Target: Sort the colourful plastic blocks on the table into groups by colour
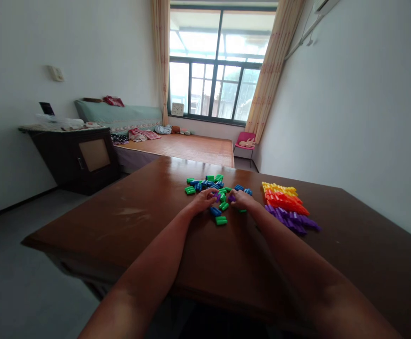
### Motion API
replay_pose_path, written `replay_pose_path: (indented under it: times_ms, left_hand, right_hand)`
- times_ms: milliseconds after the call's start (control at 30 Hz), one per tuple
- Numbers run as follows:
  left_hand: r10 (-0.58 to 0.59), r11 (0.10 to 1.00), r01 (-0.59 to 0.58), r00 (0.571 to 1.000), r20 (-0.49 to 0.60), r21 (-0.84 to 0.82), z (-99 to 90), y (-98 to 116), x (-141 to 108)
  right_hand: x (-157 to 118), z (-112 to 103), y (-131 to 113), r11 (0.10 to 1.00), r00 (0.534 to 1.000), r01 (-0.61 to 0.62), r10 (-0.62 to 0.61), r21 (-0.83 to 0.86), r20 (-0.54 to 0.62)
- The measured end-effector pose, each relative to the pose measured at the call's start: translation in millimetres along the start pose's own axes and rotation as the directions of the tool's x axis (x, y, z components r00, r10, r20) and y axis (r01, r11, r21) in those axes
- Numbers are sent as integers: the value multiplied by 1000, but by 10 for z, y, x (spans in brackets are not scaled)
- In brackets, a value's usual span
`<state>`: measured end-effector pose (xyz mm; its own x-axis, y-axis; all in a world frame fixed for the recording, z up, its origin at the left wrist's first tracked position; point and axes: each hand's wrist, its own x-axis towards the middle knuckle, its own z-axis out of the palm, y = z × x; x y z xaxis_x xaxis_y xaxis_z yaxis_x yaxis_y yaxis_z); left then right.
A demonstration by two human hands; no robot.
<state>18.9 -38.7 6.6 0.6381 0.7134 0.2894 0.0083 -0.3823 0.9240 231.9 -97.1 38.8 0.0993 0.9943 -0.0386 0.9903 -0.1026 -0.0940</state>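
Observation:
My left hand (pixel 204 200) reaches over the table, its fingers closed round a small purple plastic piece (pixel 217 197). Opposite it, my right hand (pixel 243 199) pinches another purple piece (pixel 231 198). Between and behind both hands lies a loose pile of green pieces (pixel 222 197) and blue pieces (pixel 215 185). A blue piece (pixel 215 212) and a green piece (pixel 221 221) lie nearer to me. To the right, pieces are grouped by colour in rows: yellow (pixel 279 189), orange-red (pixel 286 202) and purple (pixel 292 219).
The dark brown table (pixel 120 226) has its edges in view at left and right. Beyond it stand a bed (pixel 198 148), a dark cabinet (pixel 81 155) and a pink chair (pixel 245 141) below the window (pixel 214 66).

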Motion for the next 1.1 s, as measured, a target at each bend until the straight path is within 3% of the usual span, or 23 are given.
replay_pose_path:
  times_ms: [167, 300, 367, 467, 600, 700, 800, 867, 967, 1100]
  left_hand:
    - [41, 994, -39, 999, -25, 104, -25, 17, -18]
    - [81, 982, -70, 995, -58, 174, -38, -24, 14]
    - [77, 981, -68, 996, -47, 180, -29, -38, 35]
    - [69, 982, -63, 997, -31, 180, -16, -27, 50]
    - [47, 989, -44, 999, -21, 144, -11, 44, 47]
    - [58, 984, -53, 998, -25, 172, 50, 162, 68]
    - [95, 964, -93, 995, 4, 250, 256, 381, 94]
    - [144, 925, -165, 986, 84, 341, 485, 570, 91]
    - [211, 848, -306, 944, 255, 432, 906, 847, 58]
    - [230, 788, -424, 875, 426, 446, 1475, 1081, 37]
  right_hand:
    - [-182, -61, 50, 992, 988, 3, 16, 128, -152]
    - [-547, -138, 299, 924, 957, 77, 37, 374, -289]
    - [-801, -180, 500, 859, 944, 105, 72, 502, -321]
    - [-1200, -201, 893, 801, 911, 43, 214, 598, -352]
    - [-1661, -71, 1483, 769, 809, -75, 419, 635, -412]
    - [-1914, 103, 1815, 805, 748, -167, 480, 570, -458]
    - [-2069, 246, 2004, 843, 728, -248, 487, 478, -482]
    - [-2127, 298, 2075, 852, 720, -274, 490, 447, -491]
    - [-2178, 313, 2131, 831, 725, -290, 515, 475, -457]
    - [-2215, 291, 2134, 751, 765, -298, 557, 590, -323]
